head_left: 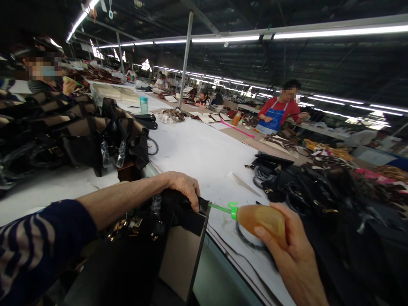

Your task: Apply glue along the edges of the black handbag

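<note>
Worktable: white top [197, 148] running from near to far; some marks on it; a pale pointed strip [244, 183] lies right of centre.
Room: large, dark-roofed hall; rows of lit tubes [334, 31] overhead, metal post [185, 59] at the far side.
Left side: crowded black bags [83, 140]; turquoise cup [143, 105] just beyond them.
Right side: heaped black bags and straps [318, 195].
People: one in a blue apron [270, 121], far right; one in a striped top [43, 87], far left.
Bottle: amber squeeze bottle [259, 221], near, right of centre, above the table.
Pointing: green nozzle [219, 208] aims left at the held bag's upper corner; contact unclear.
Long axis: roughly left-right, base to the right.
Right hand [293, 244]: fingers wrapped round the bottle.
Left hand [185, 187]: fingers gripping the corner of the black bag [127, 259].
</note>
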`<state>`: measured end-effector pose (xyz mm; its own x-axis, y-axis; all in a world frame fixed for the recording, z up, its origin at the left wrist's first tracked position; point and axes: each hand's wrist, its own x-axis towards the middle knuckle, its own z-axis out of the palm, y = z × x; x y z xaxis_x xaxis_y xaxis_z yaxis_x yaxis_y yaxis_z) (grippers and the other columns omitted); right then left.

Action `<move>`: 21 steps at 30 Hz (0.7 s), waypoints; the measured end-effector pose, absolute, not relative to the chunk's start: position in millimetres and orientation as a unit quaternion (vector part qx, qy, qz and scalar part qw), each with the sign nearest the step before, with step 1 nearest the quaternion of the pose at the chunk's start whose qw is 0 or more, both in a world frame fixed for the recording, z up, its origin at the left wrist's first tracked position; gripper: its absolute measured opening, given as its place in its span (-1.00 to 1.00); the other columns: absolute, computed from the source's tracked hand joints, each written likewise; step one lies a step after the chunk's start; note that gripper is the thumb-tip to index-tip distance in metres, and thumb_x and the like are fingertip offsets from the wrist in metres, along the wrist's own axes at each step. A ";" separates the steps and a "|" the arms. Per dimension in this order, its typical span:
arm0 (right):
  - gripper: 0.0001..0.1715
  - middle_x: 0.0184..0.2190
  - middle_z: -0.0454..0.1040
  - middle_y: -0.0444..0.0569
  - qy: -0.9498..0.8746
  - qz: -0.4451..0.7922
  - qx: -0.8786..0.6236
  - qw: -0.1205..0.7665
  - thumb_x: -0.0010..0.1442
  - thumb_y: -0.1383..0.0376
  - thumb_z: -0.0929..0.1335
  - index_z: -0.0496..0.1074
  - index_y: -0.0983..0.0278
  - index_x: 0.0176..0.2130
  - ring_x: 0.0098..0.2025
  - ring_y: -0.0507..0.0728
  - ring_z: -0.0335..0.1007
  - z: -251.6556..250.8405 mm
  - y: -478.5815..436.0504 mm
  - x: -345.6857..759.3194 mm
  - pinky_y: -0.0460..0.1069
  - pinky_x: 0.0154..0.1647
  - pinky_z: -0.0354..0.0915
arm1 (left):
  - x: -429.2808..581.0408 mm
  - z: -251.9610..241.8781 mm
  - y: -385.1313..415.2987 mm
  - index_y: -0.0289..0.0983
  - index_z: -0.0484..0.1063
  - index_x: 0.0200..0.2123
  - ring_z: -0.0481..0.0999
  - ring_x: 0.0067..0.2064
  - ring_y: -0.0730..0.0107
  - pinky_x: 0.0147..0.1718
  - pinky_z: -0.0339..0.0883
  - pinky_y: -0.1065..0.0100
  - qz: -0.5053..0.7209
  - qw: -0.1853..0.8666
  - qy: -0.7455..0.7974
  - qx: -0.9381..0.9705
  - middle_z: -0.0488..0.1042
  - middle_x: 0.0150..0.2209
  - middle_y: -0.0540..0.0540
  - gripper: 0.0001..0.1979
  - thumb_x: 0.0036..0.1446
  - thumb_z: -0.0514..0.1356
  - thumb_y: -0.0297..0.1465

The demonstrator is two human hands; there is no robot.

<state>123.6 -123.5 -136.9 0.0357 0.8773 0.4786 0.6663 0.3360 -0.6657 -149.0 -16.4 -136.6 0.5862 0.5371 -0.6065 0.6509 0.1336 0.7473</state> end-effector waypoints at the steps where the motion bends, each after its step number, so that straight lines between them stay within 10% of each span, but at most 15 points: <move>1: -0.46 -0.10 0.33 -0.08 -0.683 0.120 -0.565 0.447 0.04 0.02 0.33 0.23 0.18 -0.03 -0.09 0.20 0.28 -136.4 -122.9 122.7 -0.06 -0.23 0.32 | -148.8 -135.8 -17.0 -0.29 0.53 -0.50 0.41 -0.58 0.41 -0.59 0.33 0.43 -0.047 0.600 0.456 0.656 0.47 -0.60 -0.01 -0.76 -0.32 0.35 -0.30; 21: -0.43 -0.20 0.41 -0.10 -0.665 0.192 -0.585 0.423 -0.04 0.03 0.36 0.27 0.19 -0.06 -0.21 0.17 0.35 -140.2 -120.8 130.9 -0.06 -0.25 0.33 | -147.1 -136.8 -14.9 -0.32 0.54 -0.46 0.42 -0.55 0.38 -0.58 0.33 0.42 -0.023 0.566 0.463 0.681 0.48 -0.58 -0.03 -0.73 -0.32 0.33 -0.31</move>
<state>130.9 -120.8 -140.2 0.0425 0.9403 0.3376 0.6162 0.2413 -0.7497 -147.1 -14.9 -136.8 0.5696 0.6049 -0.5565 0.6579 0.0703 0.7499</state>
